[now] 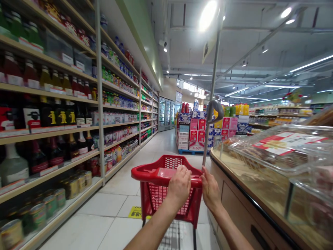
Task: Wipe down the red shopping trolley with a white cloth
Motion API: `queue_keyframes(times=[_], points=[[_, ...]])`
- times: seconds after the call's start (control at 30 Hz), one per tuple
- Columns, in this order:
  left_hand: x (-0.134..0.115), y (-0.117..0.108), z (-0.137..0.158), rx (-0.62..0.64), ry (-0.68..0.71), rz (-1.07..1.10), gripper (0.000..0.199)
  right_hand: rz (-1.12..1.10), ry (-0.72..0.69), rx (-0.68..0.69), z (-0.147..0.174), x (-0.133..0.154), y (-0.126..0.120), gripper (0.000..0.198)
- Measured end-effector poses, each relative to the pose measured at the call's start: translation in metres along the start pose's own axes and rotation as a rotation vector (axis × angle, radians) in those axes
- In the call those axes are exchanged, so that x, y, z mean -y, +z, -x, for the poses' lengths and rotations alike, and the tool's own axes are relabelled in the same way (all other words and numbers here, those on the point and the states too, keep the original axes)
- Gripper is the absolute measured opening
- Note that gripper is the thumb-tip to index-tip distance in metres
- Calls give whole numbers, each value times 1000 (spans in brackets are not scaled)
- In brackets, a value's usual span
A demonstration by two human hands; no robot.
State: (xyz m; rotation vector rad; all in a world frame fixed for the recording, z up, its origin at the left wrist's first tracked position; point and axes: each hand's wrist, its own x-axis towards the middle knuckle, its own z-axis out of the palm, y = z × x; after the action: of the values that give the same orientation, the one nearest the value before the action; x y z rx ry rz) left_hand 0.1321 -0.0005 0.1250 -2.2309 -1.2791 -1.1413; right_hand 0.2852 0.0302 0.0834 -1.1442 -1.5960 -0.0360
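Observation:
A red plastic shopping cart [146,175] with a lattice basket stands directly ahead of me. My left hand [180,184] is closed over its handlebar, right of the bar's middle. At the bar's right end, my right hand [210,189] grips the corner of the cart, close to the foot of a tall grey pole [213,74]. This pole rises from the cart's right side and carries a grey hooked piece [215,110]. Little of the basket's inside shows; its lattice wall looks bare. Part of my right fingers is hidden behind the cart's edge.
Shelves [52,89] of bottles and cans line the left side. A wooden counter [234,194] with clear plastic covers stands close on the right. Stacked boxes [197,135] stand farther along the aisle. A yellow floor sticker [135,212] lies left of the cart.

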Motion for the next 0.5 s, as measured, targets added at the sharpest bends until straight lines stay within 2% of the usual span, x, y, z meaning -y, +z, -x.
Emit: queue_keyframes(times=[0.07, 0.13, 0.2, 0.27, 0.33, 0.5], points=[[8, -3, 6, 30, 57, -19, 34, 8, -11, 15, -1, -1, -2, 48], [32, -14, 20, 33, 81, -42, 36, 19, -14, 15, -1, -1, -4, 47], [61, -28, 34, -41, 20, -92, 35, 18, -20, 11, 1, 0, -3, 45], [78, -36, 42, -142, -66, -143, 34, 15, -25, 12, 3, 4, -1, 43], [73, -33, 38, -170, -71, -159, 32, 21, -19, 29, 4, 9, -1, 40], [14, -6, 7, -33, 185, -44, 28, 29, -15, 113, -7, 29, -19, 28]])
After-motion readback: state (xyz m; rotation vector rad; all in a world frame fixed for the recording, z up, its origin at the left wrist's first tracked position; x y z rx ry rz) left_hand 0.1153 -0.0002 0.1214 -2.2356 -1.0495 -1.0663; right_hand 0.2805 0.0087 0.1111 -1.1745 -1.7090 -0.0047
